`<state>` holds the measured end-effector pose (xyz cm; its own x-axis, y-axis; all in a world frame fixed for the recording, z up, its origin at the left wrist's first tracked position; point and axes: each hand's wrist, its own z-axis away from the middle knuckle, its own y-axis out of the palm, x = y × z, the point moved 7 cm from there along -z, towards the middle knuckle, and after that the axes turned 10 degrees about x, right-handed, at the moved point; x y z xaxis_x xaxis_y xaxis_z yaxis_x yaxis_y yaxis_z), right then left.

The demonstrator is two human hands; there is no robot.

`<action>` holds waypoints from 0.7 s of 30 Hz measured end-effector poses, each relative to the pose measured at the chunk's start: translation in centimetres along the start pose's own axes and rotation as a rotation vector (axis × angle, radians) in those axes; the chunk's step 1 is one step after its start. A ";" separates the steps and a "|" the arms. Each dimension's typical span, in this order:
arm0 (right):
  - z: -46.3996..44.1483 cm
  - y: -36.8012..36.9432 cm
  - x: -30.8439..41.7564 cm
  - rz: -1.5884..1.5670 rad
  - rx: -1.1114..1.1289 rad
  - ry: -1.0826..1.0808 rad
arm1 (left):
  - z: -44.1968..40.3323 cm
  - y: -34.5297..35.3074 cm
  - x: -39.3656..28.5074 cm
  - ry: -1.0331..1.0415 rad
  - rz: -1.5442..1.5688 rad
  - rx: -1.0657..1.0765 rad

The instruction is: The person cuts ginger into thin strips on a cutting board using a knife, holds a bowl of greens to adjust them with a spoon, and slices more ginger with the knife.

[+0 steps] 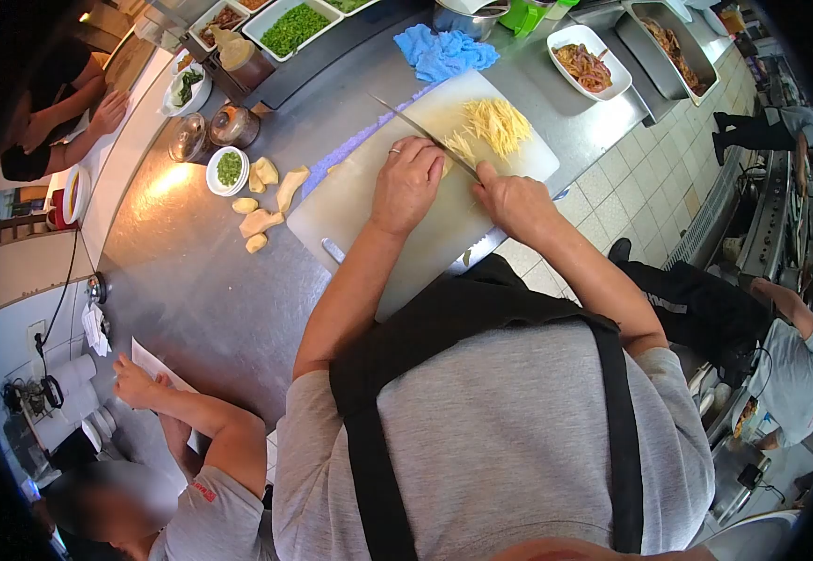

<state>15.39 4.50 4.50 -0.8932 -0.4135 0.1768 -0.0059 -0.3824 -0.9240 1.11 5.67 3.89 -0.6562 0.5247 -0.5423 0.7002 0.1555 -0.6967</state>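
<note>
Upper centre: slicing seems in hand, right hand [516, 204] closed round the knife [416, 127], left hand [408, 182] curled, gripping a pale piece [447, 166] beside the shreds [497, 129]; the next cut calls for tucked fingertips

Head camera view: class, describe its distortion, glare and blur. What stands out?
In the head view, bent outer lines and black corners suggest a wide lens; warm glare sits on the left of the steel counter, whiter glare on its right; a heavy blur covers a co-worker's head; the knife and yellow strips look fairly crisp.
</note>
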 end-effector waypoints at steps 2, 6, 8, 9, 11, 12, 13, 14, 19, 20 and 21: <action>-0.3 -0.1 0.0 -0.015 -0.013 -0.015 | 0.1 0.0 0.1 -0.008 -0.003 -0.002; -0.2 -0.2 0.1 -0.013 -0.022 -0.016 | -0.1 -0.6 -0.5 -0.031 -0.057 0.078; -0.2 0.1 0.1 -0.016 -0.028 -0.014 | -0.3 -1.0 -0.8 -0.027 -0.114 0.148; -0.2 0.0 0.3 -0.009 -0.018 -0.018 | -0.1 -1.1 -0.7 -0.019 -0.093 0.140; -0.2 -0.6 0.4 0.009 -0.001 -0.024 | 0.2 -0.9 -0.3 0.001 -0.049 0.122; 0.1 -1.2 0.5 0.030 0.015 -0.025 | 0.3 -0.8 -0.1 0.003 -0.037 0.102; 0.5 -1.9 0.8 0.050 0.032 -0.027 | 0.5 -0.7 0.1 0.001 -0.026 0.082; 0.9 -2.1 1.0 0.070 0.051 -0.029 | 0.6 -0.6 0.3 -0.001 -0.014 0.063; 0.7 -0.4 0.7 0.017 0.026 -0.001 | 0.6 -0.6 0.4 0.013 -0.013 0.054; 0.3 0.3 0.3 -0.012 -0.002 -0.002 | 0.5 -0.6 0.3 0.012 -0.006 0.060; 0.2 0.1 0.3 0.001 -0.002 -0.014 | 0.5 -0.6 0.2 0.014 -0.011 0.062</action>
<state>15.22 4.21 4.56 -0.8866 -0.4259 0.1807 -0.0058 -0.3802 -0.9249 0.39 5.30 3.97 -0.6596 0.5353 -0.5277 0.6738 0.1100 -0.7307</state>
